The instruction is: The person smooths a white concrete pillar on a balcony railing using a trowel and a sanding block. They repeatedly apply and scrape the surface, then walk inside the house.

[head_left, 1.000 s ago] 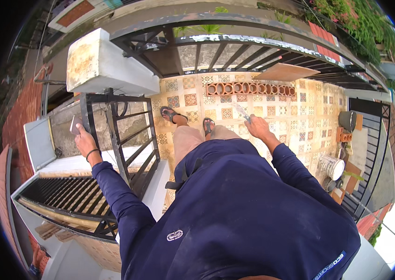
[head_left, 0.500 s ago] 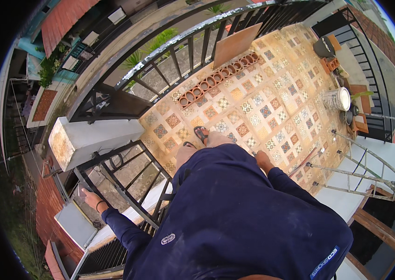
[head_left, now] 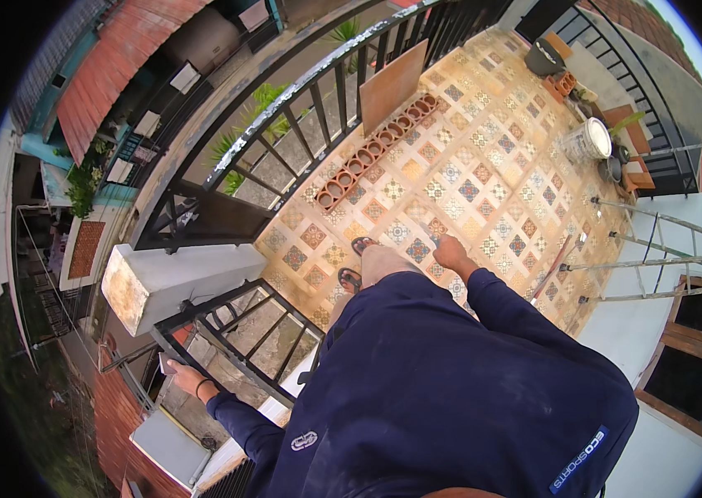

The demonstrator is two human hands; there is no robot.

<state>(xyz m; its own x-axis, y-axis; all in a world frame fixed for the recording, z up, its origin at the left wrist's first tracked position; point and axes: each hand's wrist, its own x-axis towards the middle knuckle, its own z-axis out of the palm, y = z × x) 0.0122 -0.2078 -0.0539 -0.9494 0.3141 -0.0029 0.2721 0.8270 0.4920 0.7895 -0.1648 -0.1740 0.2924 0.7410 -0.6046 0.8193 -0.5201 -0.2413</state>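
Left grip [head_left: 185, 378]: closed on small flat straight-edged grey-brown piece [head_left: 166, 363], material unclear, jutting past fingertips, beside black metal-barred gate [head_left: 245, 360] | Right grip [head_left: 451, 252]: closed round slim grey hand tool [head_left: 435, 239], far end blurred, projecting ahead of knuckles above multicoloured patterned tile floor [head_left: 484, 141] | Orange-brown clay hollow-block row [head_left: 376, 152]: beyond tool, near black metal railing [head_left: 319, 108]

Before you, a row of blocks [head_left: 376, 152] lies on the floor [head_left: 484, 195], with a board [head_left: 394, 87] behind it at the railing [head_left: 241, 145], and a pillar [head_left: 177, 282] stands to the left at the railing's end. Your left hand [head_left: 183, 375] is out left, nearer you than the pillar, and your right hand [head_left: 453, 253] is over the floor (the blocks lie beyond it). To your right are a bucket [head_left: 587, 141] and, nearer you, a frame [head_left: 658, 262].
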